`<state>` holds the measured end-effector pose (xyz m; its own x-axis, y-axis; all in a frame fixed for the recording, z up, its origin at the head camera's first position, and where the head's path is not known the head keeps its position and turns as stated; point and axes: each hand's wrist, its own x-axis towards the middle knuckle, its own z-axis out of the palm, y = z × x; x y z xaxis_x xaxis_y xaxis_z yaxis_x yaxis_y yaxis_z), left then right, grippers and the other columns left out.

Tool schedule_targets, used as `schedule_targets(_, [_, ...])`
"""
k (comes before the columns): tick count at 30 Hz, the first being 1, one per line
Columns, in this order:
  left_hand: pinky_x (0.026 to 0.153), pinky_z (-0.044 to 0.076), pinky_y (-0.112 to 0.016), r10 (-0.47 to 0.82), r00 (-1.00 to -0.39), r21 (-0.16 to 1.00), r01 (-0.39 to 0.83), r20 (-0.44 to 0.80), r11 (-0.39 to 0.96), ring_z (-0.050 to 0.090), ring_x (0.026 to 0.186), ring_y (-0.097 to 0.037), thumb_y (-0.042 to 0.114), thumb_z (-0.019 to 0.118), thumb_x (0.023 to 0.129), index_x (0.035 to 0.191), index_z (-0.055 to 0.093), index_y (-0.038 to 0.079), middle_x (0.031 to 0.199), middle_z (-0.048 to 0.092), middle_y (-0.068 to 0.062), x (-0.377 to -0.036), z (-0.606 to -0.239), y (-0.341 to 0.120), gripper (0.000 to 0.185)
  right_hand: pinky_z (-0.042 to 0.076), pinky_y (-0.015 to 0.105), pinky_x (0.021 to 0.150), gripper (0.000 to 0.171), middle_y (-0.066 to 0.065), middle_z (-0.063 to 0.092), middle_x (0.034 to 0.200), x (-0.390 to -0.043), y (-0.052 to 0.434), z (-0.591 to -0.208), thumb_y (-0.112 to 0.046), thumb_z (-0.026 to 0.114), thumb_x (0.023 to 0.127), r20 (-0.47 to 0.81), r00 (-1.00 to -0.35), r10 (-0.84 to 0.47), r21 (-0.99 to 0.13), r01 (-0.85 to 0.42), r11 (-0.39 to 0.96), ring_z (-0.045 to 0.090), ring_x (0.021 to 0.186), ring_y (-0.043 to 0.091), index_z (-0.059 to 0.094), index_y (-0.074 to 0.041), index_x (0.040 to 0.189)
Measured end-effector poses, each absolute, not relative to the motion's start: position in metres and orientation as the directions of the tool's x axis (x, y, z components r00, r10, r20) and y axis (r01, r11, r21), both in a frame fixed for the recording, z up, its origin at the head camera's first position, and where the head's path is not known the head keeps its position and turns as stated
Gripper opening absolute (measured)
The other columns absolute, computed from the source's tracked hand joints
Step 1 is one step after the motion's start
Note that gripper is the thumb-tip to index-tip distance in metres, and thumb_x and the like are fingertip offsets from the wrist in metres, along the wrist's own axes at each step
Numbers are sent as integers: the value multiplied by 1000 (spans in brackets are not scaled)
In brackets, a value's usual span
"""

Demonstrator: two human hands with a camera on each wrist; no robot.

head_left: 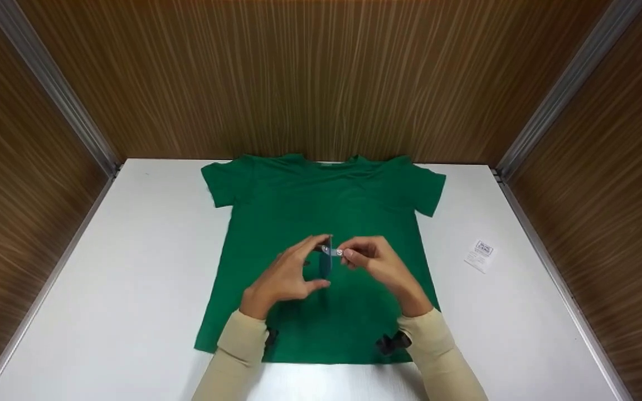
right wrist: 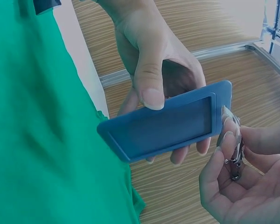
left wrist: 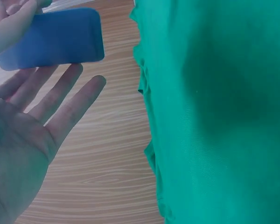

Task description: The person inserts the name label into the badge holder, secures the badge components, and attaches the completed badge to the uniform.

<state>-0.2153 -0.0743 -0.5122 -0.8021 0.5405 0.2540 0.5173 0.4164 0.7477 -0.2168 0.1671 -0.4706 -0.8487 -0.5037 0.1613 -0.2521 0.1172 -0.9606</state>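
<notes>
A blue badge holder (head_left: 326, 266) with a framed window (right wrist: 165, 128) stands on edge above a green T-shirt (head_left: 321, 211). My left hand (head_left: 283, 274) holds it by its long edges, thumb on one side and fingers on the other. The palm of that left hand (left wrist: 18, 149) fills the lower left of the left wrist view. At the holder's end, my right hand (head_left: 379, 264) pinches a badge clip (right wrist: 235, 161) with a clear strap and snap (head_left: 339, 253). Whether the strap runs through the holder's slot, I cannot tell.
The T-shirt lies spread on a white table (head_left: 120, 278), collar at the far edge. A small printed white packet or card (head_left: 480, 255) lies right of it. Wood-patterned panels (head_left: 321, 78) enclose the back and sides.
</notes>
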Motion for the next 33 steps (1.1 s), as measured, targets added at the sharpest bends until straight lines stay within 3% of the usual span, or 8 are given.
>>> schedule_targets(4, [111, 50, -50, 535, -799, 725, 538, 276, 430, 58, 132, -26, 30, 81, 91, 161, 35, 25, 150, 53, -6, -216, -512, -76, 85, 57, 25, 76, 27, 16, 68, 91, -216, 169, -468, -8, 53, 106, 159, -862, -481, -964, -240, 112, 64, 78, 14, 69, 13, 111])
schedule_targets(8, [109, 52, -48, 528, -789, 706, 565, 313, 426, 60, 128, -24, 28, 81, 91, 163, 33, 28, 147, 55, -6, -217, -513, -76, 86, 56, 23, 76, 28, 8, 68, 90, -217, 171, -467, -10, 54, 107, 146, -880, -452, -970, -217, 110, 61, 77, 9, 68, 13, 112])
schedule_targets(17, [108, 53, -48, 479, -778, 650, 615, 407, 447, 61, 129, -28, 32, 78, 93, 156, 48, 21, 147, 58, -9, -218, -512, -78, 70, 56, 23, 75, 29, 4, 69, 89, -221, 179, -468, -10, 54, 107, 184, -898, -399, -963, -245, 107, 61, 77, 10, 68, 14, 112])
schedule_targets(28, [106, 54, -50, 444, -755, 537, 656, 482, 531, 62, 130, -30, 34, 80, 91, 146, 61, 17, 146, 62, -11, -218, -509, -80, 61, 54, 22, 71, 27, 23, 68, 91, -223, 183, -467, -10, 54, 107, 180, -904, -387, -954, -257, 156, 58, 73, 9, 70, 12, 110])
schedule_targets(33, [106, 54, -50, 445, -742, 510, 669, 501, 541, 64, 128, -31, 33, 81, 89, 144, 62, 16, 143, 63, -11, -217, -507, -81, 61, 52, 24, 68, 27, 24, 68, 91, -223, 184, -466, -10, 54, 107, 147, -910, -387, -951, -237, 197, 56, 70, 11, 71, 10, 109])
